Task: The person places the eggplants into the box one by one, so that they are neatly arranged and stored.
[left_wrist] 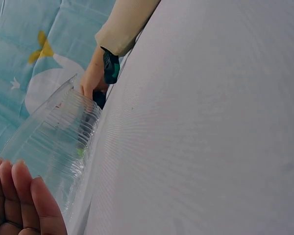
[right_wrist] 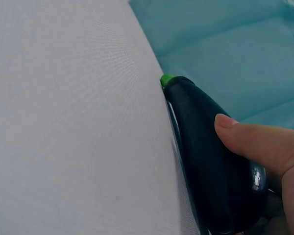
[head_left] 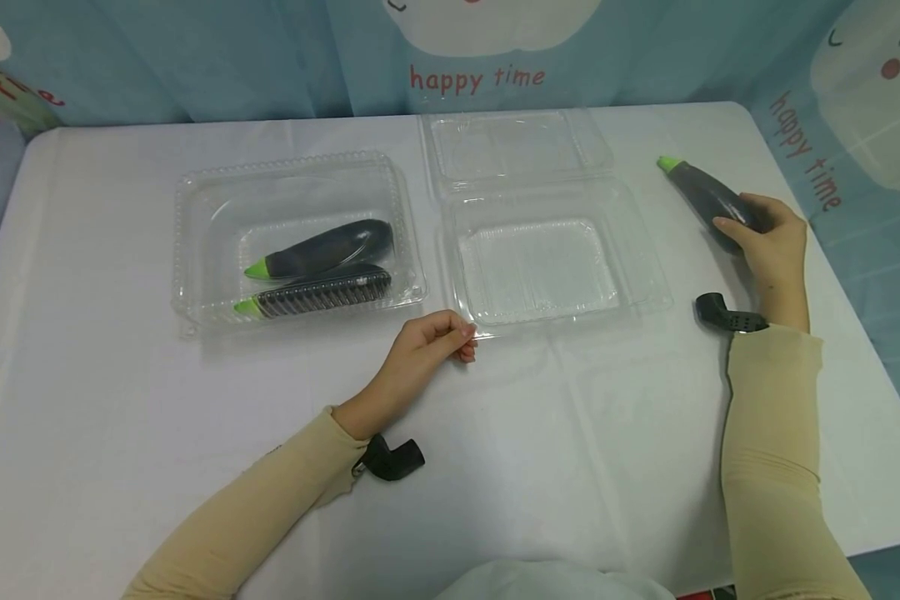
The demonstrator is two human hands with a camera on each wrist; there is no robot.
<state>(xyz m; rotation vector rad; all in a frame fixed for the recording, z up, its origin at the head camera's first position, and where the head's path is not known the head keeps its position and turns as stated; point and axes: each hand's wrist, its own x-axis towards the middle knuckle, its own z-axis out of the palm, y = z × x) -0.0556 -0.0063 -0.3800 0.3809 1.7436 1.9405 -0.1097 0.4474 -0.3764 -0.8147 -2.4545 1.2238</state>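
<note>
My right hand [head_left: 768,242] grips a dark toy-like eggplant [head_left: 708,193] with a green tip, at the right side of the table. In the right wrist view the thumb lies along the eggplant [right_wrist: 201,147], which is on or just over the white cloth. My left hand [head_left: 427,343] pinches the near left corner of an open clear plastic box [head_left: 461,275] with thumb and forefinger. The box's lid [head_left: 517,146] is folded back behind it, and nothing lies inside. In the left wrist view the fingers [left_wrist: 22,186] are bent beside the clear box [left_wrist: 63,132].
Left of the open box stands another clear plastic box [head_left: 210,200], with two more eggplants [head_left: 330,250] inside, one partly behind its ribbed wall. A white cloth [head_left: 120,400] covers the table. Blue printed curtains [head_left: 270,67] hang along the back and right edges.
</note>
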